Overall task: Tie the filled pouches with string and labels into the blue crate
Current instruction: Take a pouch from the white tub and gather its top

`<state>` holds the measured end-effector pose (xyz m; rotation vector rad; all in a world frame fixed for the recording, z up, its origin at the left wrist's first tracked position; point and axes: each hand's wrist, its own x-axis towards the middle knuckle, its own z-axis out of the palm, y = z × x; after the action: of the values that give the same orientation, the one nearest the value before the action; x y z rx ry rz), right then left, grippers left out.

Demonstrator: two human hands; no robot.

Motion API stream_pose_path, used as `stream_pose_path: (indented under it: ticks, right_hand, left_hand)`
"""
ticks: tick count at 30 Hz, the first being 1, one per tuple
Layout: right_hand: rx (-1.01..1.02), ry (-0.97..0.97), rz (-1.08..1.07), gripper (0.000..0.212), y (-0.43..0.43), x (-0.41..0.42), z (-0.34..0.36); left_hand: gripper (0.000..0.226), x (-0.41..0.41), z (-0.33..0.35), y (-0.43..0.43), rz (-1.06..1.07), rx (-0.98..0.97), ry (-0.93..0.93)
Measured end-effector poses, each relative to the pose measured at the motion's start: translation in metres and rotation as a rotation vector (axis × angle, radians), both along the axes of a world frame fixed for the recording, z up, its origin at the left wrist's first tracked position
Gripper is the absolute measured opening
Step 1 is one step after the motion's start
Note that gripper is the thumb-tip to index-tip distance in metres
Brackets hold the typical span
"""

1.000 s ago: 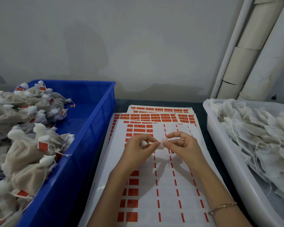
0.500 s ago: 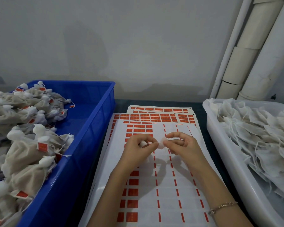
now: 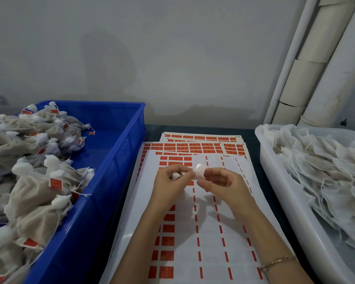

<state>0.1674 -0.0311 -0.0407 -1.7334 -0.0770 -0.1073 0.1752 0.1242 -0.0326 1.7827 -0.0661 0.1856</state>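
where the hands meet: above the upper part of the label sheets, at the middle of the dark table, between the two bins.
left hand: fingers curled in around a small white wad; the thumb and forefinger tips reach right to the edge of the white tab. i cannot tell whether the wad is the neck of a pouch.
right hand: fingers bent, thumb and forefinger pinching the white tab from the right; the other fingers curl loosely beneath.
white tab: small, folded and tilted, held up off the sheets between the two hands; a thin string trails from its lower edge.
blue crate: at the left, heaped on its near and left side with tied pouches, each bunched at the neck, many bearing a red label; the far right corner shows bare blue floor.
white tub: at the right, filled with flat pale pouches whose strings lie loose.
label sheets: a fanned stack; the top one is mostly peeled, with red labels left in a column at its left and only red dashes elsewhere; the sheets behind show full red rows.
bracelet: thin chain on the right wrist.
backdrop: grey wall, pale pipes at the right corner.
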Motion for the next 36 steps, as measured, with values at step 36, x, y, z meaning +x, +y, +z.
stream_pose_path:
  ticks: [36]
  right_hand:
    - [0.027,-0.045,-0.088,0.012,-0.002,0.0019,-0.0033]
  left_hand:
    - [0.014,0.0023,-0.0054,-0.0012,-0.071,0.099,0.0]
